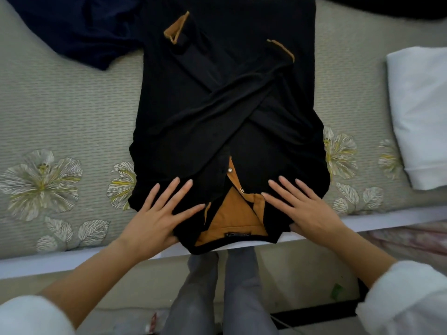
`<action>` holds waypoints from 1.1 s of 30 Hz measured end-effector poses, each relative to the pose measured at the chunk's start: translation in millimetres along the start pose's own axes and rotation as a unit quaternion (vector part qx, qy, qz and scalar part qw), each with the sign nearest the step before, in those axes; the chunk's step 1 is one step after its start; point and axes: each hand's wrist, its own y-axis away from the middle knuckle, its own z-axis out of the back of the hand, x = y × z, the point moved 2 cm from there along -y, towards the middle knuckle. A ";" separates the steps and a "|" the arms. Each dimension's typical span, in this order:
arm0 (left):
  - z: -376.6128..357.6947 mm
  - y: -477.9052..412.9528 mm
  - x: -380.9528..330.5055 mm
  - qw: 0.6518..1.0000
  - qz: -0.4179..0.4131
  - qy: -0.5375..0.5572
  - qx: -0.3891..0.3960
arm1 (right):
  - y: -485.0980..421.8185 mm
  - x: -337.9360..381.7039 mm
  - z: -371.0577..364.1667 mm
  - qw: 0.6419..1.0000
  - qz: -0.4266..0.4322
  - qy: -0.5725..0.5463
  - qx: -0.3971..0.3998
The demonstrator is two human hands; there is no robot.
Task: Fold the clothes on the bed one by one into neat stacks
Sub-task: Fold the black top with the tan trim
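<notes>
Black polo shirt (229, 112): laid lengthwise on the bed, collar end nearest the edge; sides folded in, two sleeves crossed over the middle; collar just overhanging the bed edge.
Mustard collar lining (235, 217): open toward the camera, small dark label at its base, wording too small to read.
Placket buttons (230, 169): two pale studs visible along the mustard strip; any others not made out.
Sleeve cuffs (176, 27): mustard trim showing at two spots near the far end, fabric around them too dark to separate fold from fold.
Left hand (157, 215): flat on the shirt left of the collar, fingers spread, pinching nothing; heel at the garment's edge.
Right hand (307, 209): flat on the shirt right of the collar, fingers spread apart; thumb tucked at the collar edge, partly hidden.
Bed (60, 122): ribbed greenish cover with pale flower print, white edge rail along the near side.
Navy garment (79, 30): crumpled at the far left, cut off by the top of the view, touching the shirt's upper corner.
White folded cloth (420, 112): at the right, cut off by the frame edge; kind of item not clear.
Dark fabric (387, 6): top right corner, only a sliver in view.
White sleeves (406, 298): pushed up the forearms, cut off at the lower corners.
</notes>
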 end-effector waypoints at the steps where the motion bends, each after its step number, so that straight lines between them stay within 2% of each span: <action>1: 3.4 -4.3 -1.6 1.000 -0.011 0.004 -0.004 | -0.7 0.1 -0.1 1.000 0.014 0.001 0.008; 2: 6.2 -7.8 -1.7 1.000 -0.019 0.014 -0.007 | -1.1 -0.6 -0.3 1.000 0.016 -0.020 0.012; 4: 12.0 -14.2 1.3 0.998 -0.025 0.061 -0.008 | -3.0 -1.9 5.7 0.989 -0.015 -0.148 0.008; 6: 21.3 -20.4 4.1 0.986 0.005 0.165 -0.014 | -5.3 -2.5 18.1 0.942 -0.079 -0.326 0.003; 8: 32.0 -26.8 6.3 0.954 0.072 0.290 -0.011 | -8.8 -5.3 33.9 0.887 -0.147 -0.437 0.006; 12: 61.5 -34.3 8.1 0.879 0.189 0.433 0.073 | -9.7 -19.1 50.8 0.844 -0.198 -0.493 0.081; 15: 71.6 -30.6 -0.2 0.844 0.192 0.461 0.198 | -1.9 -21.3 59.5 0.808 -0.200 -0.531 0.158; 17: 67.8 -22.6 -10.3 0.787 0.185 0.507 0.298 | 6.4 -20.5 57.5 0.778 -0.205 -0.548 0.228; 19: 65.0 -15.8 -14.9 0.734 0.216 0.550 0.336 | 12.6 -19.1 56.9 0.743 -0.213 -0.569 0.280; 20: 64.5 -14.6 -14.2 0.720 0.238 0.561 0.332 | 13.4 -20.6 57.8 0.739 -0.211 -0.570 0.288; 24: 80.9 -25.3 5.6 0.653 0.301 0.646 0.257 | 1.3 -48.2 75.9 0.794 -0.203 -0.532 0.213; 26: 97.7 -37.7 22.6 0.622 0.309 0.683 0.227 | -11.7 -66.8 94.1 0.783 -0.215 -0.560 0.165; 28: 118.0 -53.3 43.0 0.599 0.325 0.703 0.203 | -29.4 -85.5 112.8 0.749 -0.203 -0.613 0.145; 30: 142.8 -74.1 63.5 0.602 0.339 0.700 0.181 | -52.5 -106.3 131.6 0.729 -0.203 -0.642 0.127; 33: 181.5 -109.1 91.6 0.635 0.334 0.681 0.149 | -91.0 -139.1 153.7 0.709 -0.233 -0.661 0.080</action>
